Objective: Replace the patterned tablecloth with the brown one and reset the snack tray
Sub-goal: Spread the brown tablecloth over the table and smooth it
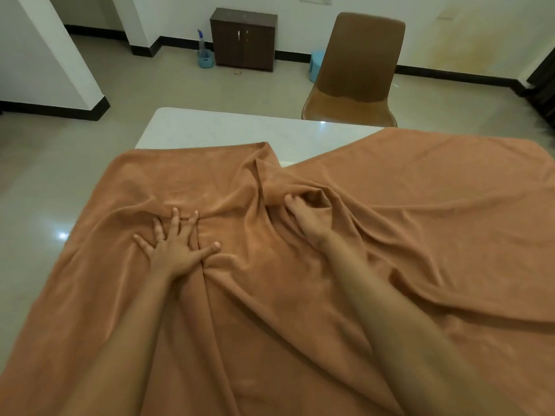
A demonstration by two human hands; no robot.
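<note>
Here, a rumpled brown tablecloth [270,310] covers most of the white surface [225,130], far corner bare. The left grip [177,244] presses it flat, fingers spread wide; the right grip [303,217] bunches a fold. A brown chair [357,70] stands beyond.

The room was dim and warm, with soft light falling from above. It threw small white glints on the glossy floor [63,235] at the left and on the far edge of the pale table [228,130]. Shadows lay faint in the folds of the brown tablecloth [420,205]. The near right forearm [405,325] was smeared with blur, walls bowed toward the edges, and the far right corner was dark.
</note>
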